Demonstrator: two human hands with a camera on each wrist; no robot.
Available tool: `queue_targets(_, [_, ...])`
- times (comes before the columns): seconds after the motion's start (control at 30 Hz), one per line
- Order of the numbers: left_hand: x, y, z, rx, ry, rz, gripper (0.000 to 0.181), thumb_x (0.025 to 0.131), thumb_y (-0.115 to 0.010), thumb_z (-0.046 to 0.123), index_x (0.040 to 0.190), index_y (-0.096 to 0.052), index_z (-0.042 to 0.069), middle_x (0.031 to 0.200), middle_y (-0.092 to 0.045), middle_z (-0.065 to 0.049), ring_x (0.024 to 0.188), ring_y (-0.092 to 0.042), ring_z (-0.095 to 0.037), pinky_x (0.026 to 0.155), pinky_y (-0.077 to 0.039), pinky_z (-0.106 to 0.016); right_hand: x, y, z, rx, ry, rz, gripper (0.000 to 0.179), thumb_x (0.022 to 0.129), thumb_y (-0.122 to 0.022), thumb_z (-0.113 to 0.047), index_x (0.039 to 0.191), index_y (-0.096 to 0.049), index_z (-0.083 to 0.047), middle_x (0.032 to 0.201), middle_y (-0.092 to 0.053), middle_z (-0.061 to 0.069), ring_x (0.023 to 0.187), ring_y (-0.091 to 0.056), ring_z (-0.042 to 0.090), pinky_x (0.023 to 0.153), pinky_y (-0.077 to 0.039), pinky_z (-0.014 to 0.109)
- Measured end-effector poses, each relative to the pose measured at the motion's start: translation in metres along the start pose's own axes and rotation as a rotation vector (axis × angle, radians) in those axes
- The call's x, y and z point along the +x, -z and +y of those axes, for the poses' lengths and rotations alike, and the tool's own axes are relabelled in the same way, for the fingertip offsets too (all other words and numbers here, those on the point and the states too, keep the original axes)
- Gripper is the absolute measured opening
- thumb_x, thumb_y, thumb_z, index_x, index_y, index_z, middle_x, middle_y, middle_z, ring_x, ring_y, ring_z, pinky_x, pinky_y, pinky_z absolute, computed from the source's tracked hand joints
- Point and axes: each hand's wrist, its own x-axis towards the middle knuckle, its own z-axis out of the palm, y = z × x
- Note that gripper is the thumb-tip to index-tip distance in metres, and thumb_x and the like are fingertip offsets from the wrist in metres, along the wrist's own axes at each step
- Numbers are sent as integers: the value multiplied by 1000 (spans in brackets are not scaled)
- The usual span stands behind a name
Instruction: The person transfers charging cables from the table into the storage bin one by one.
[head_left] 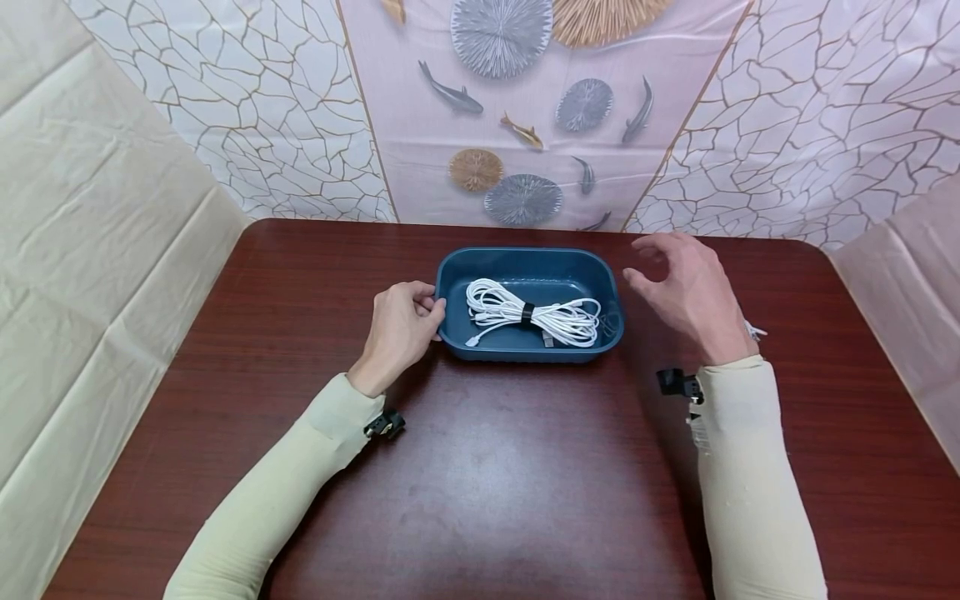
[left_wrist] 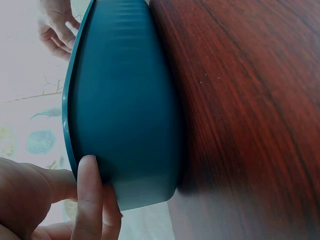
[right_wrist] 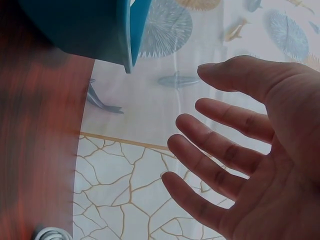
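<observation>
A dark blue plastic bin [head_left: 531,355] stands on the table, holding a coiled white cable [head_left: 491,302] bound in the middle by a black strap. At the bin's left end, my left hand [head_left: 400,327] pinches the rim between thumb and fingers; the left wrist view shows fingertips [left_wrist: 90,175] against the outer wall. My right hand [head_left: 686,287] hovers just off the right end, its fingers spread and relaxed. The right wrist view shows that palm [right_wrist: 250,165] holding nothing, apart from the bin's corner [right_wrist: 127,45].
Beside my right wrist, partly hidden by it, a white item [head_left: 755,331] shows; the right wrist view has a coiled pale thing [right_wrist: 52,234] at its lower left. The dark red wooden table [head_left: 487,483] ends at a patterned cloth [head_left: 300,108] behind the bin.
</observation>
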Motion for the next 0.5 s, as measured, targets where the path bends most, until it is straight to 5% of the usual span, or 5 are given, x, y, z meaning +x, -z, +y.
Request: queue_targets(0.5, [0, 0, 0, 2, -5, 2, 26, 97, -67, 11, 116, -71, -7, 87, -71, -14, 55, -69, -13, 52, -60, -22, -2, 5, 7, -7, -55, -10, 48, 96, -67, -26, 138, -59, -3, 133, -60, 26, 125, -53, 43, 106, -45, 62])
